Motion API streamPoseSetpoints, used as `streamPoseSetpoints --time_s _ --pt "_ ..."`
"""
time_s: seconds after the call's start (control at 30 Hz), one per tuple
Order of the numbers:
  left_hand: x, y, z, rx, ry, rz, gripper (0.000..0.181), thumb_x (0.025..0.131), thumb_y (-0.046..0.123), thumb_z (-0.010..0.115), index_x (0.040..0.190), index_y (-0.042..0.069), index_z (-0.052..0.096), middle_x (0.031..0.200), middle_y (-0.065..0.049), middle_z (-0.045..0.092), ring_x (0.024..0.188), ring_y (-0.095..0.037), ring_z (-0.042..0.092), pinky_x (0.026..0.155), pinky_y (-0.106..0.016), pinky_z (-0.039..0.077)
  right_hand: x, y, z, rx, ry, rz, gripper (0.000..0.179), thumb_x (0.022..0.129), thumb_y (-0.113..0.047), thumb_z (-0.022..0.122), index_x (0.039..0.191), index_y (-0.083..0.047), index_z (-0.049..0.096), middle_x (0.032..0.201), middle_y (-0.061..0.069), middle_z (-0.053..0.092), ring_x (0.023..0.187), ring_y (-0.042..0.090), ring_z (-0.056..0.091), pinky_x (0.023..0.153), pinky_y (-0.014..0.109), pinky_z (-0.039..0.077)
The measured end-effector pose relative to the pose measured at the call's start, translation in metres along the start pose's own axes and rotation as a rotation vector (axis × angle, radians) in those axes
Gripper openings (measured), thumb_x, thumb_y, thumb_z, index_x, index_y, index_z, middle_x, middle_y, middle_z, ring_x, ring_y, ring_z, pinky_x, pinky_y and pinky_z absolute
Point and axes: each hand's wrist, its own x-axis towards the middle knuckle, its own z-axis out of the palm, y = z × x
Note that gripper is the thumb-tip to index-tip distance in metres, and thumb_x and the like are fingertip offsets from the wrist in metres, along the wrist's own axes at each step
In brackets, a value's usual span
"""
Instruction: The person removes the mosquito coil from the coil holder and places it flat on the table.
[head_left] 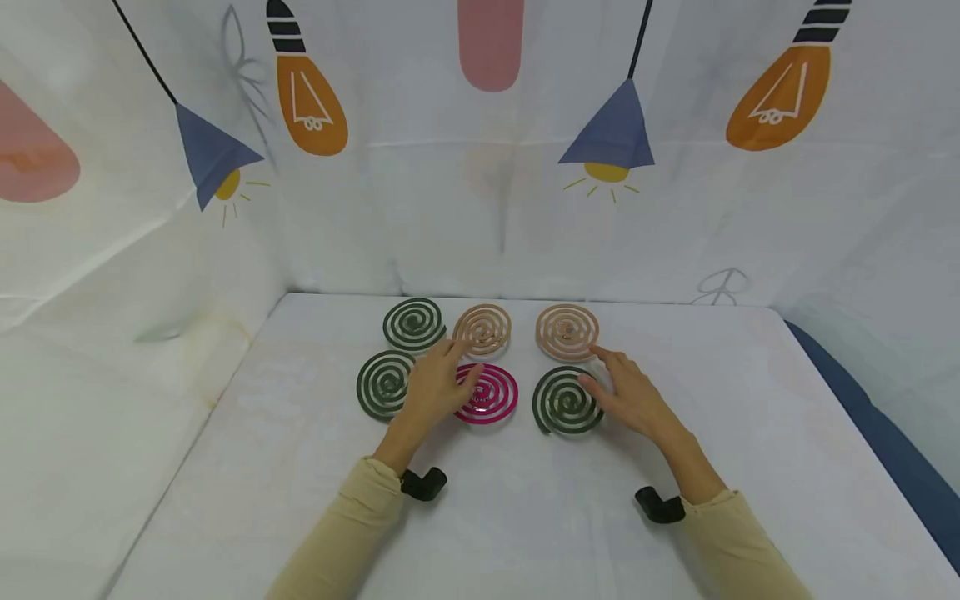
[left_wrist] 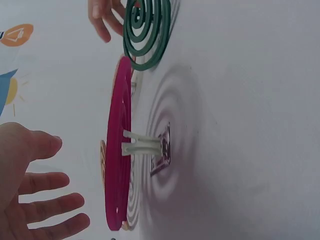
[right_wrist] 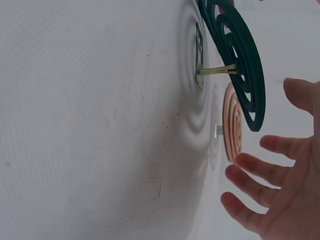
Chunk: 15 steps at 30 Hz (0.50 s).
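Note:
Several spiral mosquito coils stand in two rows, each wrist view showing a coil raised on a small stand. My left hand (head_left: 433, 385) hovers among the left ones, fingers spread and holding nothing. It overlaps the pink coil (head_left: 504, 393) and a front green coil (head_left: 375, 385); its fingertips reach over the left tan coil (head_left: 495, 321). In the left wrist view the pink coil sits on a pale post with a metal base (left_wrist: 161, 152). My right hand (head_left: 633, 400), fingers extended and empty, is beside the right green coil (head_left: 558, 404), its fingertips at the right tan coil (head_left: 567, 321).
Another green coil (head_left: 408, 323) stands at the back left. All rest on a white table (head_left: 510, 517). Behind and to the left hangs a white cloth (head_left: 420, 217) printed with lamps and bulbs. A dark blue surface (head_left: 870, 408) shows past the right edge.

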Motion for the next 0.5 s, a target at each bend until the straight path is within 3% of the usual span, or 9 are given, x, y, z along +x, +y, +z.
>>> streamPoseSetpoints --time_s 0.27,0.5 --pt "-0.001 0.008 0.006 -0.014 -0.007 0.006 0.041 0.086 0.033 0.065 0.119 0.009 0.062 0.112 -0.011 0.066 0.092 -0.032 0.065 0.071 -0.045 0.052 -0.003 0.006 0.002 0.065 0.011 -0.003 0.063 0.096 -0.046 0.047 0.143 -0.006 0.034 0.123 0.019 0.052 0.115 0.036 0.051 0.089 0.053 0.044" --pt "0.003 0.014 0.009 -0.07 -0.098 0.089 0.035 0.087 0.026 0.065 0.119 0.013 0.062 0.12 -0.005 0.062 0.103 -0.027 0.062 0.082 -0.048 0.049 -0.002 0.007 0.001 0.127 0.026 -0.032 0.058 0.097 -0.039 0.049 0.14 -0.003 0.036 0.114 0.018 0.057 0.108 0.034 0.056 0.087 0.051 0.046"
